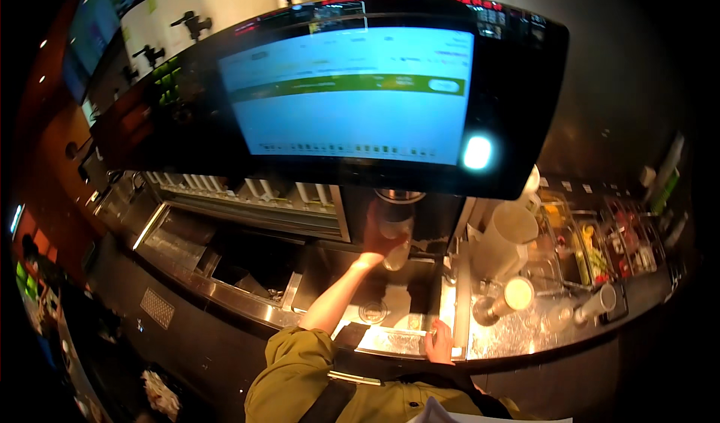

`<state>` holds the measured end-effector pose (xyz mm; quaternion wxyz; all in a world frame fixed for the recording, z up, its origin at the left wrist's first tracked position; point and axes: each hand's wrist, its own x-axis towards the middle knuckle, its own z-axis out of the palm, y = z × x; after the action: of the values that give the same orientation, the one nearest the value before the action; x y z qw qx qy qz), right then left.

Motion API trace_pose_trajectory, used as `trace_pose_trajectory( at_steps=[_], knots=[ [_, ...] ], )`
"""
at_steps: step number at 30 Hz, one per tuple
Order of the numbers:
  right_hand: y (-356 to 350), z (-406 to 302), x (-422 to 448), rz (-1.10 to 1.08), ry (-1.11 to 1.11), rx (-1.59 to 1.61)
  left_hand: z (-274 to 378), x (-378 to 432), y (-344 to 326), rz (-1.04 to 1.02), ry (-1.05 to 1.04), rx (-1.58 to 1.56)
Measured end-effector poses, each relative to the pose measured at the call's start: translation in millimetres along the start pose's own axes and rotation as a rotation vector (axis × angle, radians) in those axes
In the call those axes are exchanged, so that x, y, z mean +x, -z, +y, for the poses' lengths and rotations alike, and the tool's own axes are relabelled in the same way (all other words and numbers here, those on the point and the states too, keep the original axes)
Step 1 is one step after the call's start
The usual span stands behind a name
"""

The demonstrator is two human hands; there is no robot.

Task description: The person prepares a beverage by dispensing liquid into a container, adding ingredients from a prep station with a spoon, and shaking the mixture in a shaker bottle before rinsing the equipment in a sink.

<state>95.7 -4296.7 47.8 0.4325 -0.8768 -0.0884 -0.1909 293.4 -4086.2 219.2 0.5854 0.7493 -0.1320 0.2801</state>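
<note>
My left hand reaches forward over the steel sink and grips a translucent cup. The cup is under a round metal dispensing head, below the lower edge of a large black display. Fingers wrap around the cup's side; its contents cannot be made out. Close to my body, my right hand rests on the front steel edge of the counter, with nothing visible in it. A round drain-like fitting lies below my left forearm.
On the right stand a pale pitcher, a lidded cup and a tilted small cup. Behind them are trays of cut fruit. An open dark bin is set into the left counter. White tanks with black taps stand behind the display.
</note>
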Motion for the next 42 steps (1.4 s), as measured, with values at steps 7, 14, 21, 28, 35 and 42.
trace_pose_trajectory(
  at_steps=[7,14,21,28,35,42],
  knots=[
    [1,-2,2,-0.052,0.034,-0.024,0,-4,5,-0.048,0.009,0.021],
    [0,-6,3,-0.042,0.06,-0.07,1,-8,8,-0.106,0.034,-0.022],
    [-4,-2,4,0.067,0.069,-0.152,4,-9,9,-0.14,0.025,-0.069],
    [-4,0,1,0.077,0.017,-0.107,18,-24,15,-0.209,0.106,-0.145],
    [-2,3,2,0.024,0.065,-0.104,31,-45,25,-0.199,0.25,0.073],
    [-7,2,3,-0.023,0.12,-0.049,42,-74,70,0.066,0.083,0.137]
  ],
)
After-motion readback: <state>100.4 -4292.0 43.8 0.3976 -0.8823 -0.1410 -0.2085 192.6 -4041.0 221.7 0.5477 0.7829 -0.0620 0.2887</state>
